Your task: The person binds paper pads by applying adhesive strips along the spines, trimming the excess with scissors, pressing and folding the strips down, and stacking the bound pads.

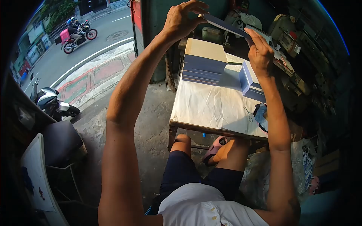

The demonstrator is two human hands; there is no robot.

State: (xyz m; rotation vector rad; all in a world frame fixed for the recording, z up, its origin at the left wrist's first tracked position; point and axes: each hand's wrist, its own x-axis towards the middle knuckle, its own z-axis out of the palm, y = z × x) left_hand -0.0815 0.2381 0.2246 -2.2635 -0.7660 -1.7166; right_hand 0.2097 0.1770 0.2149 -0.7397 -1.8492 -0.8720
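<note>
The left hand pinches one end of a thin blue-edged block, and the right hand holds the other end at its fingertips. The block is raised, tilted, over the far part of the tabletop. Below it, a tall stack stands near the left edge, with a strip of white covering between it and a lower stack. Bare covering runs from the tall stack to the near edge; scissors lie toward the right.
</note>
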